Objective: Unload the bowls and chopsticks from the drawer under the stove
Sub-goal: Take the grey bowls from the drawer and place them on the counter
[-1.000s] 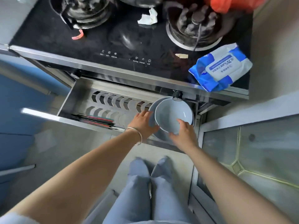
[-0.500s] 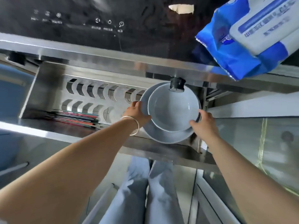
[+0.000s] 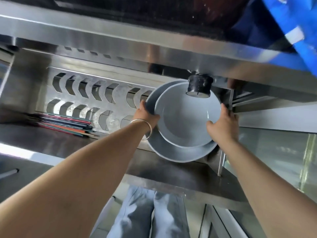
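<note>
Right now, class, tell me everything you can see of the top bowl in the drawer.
The top bowl is pale grey-blue, smooth and glossy like glazed ceramic, round, deep and empty. It sits upright, nested in a wider bowl of the same colour, at the right end of the open steel drawer. The right hand holds its right rim; the left hand grips the stack's left edge. A black knob overlaps its far rim.

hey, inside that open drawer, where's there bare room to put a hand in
Free: the slotted rack between the chopsticks and the left hand. Crowded: the right end, where both hands, right hand, grip the stacked bowls beneath the black knob.
</note>
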